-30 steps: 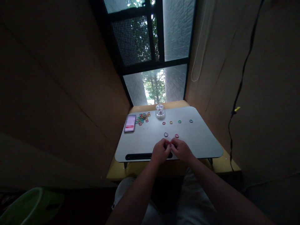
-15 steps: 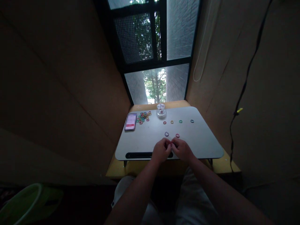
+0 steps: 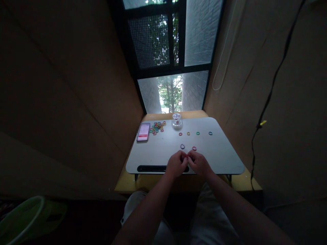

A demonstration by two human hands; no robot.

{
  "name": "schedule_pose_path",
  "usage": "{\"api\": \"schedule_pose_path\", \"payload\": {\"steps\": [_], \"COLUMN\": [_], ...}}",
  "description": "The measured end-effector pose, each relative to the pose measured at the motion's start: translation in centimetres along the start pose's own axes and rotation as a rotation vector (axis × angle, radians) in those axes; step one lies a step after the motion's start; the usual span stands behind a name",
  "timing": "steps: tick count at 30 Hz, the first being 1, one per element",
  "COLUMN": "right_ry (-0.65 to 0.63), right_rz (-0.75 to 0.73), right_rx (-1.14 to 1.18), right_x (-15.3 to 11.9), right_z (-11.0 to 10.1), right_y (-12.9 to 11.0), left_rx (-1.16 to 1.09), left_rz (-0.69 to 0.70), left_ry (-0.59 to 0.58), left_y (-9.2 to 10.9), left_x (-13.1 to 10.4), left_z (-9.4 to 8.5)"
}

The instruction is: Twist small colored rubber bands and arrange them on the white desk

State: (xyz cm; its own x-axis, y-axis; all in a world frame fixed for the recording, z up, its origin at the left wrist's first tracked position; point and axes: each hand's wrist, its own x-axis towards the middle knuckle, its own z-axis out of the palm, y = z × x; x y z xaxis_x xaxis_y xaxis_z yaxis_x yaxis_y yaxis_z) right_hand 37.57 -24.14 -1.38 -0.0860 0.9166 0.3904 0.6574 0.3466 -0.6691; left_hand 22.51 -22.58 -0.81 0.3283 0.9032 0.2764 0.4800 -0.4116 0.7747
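Close together over the front of the white lap table (image 3: 150, 154), my left hand (image 3: 176, 163) and my right hand (image 3: 199, 162) meet at the fingertips. Both are closed in a pinch on a small red hair tie (image 3: 187, 156), mostly hidden by the fingers. Just beyond them lie a purple hair tie (image 3: 182, 146) and a pink hair tie (image 3: 194, 148). Farther back, a red hair tie (image 3: 180, 134), a yellow one (image 3: 188, 133), a green one (image 3: 198, 133) and a dark one (image 3: 210, 133) form a spaced row.
A multicoloured pile of hair ties (image 3: 158, 127) lies at the back left, beside a phone (image 3: 143, 132). A clear plastic container (image 3: 176, 122) stands at the back edge. The table has a black slot (image 3: 152, 168) along its front. A green basket (image 3: 22, 217) is at lower left.
The view has shifted slightly. Both hands stay pinched together at the same place, and the hair ties on the table have not moved.
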Motion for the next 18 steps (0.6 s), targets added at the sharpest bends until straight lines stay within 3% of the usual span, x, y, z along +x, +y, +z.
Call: {"api": "schedule_pose_path", "payload": {"steps": [18], "right_ry": [0.006], "right_rz": [-0.001], "right_rx": [0.013], "right_x": [-0.06], "right_z": [-0.01], "right_y": [0.10], "left_rx": [0.011], "left_rz": [-0.011], "left_ry": [0.004], "left_y": [0.04], "left_x": [0.02], "left_z": [0.08]}}
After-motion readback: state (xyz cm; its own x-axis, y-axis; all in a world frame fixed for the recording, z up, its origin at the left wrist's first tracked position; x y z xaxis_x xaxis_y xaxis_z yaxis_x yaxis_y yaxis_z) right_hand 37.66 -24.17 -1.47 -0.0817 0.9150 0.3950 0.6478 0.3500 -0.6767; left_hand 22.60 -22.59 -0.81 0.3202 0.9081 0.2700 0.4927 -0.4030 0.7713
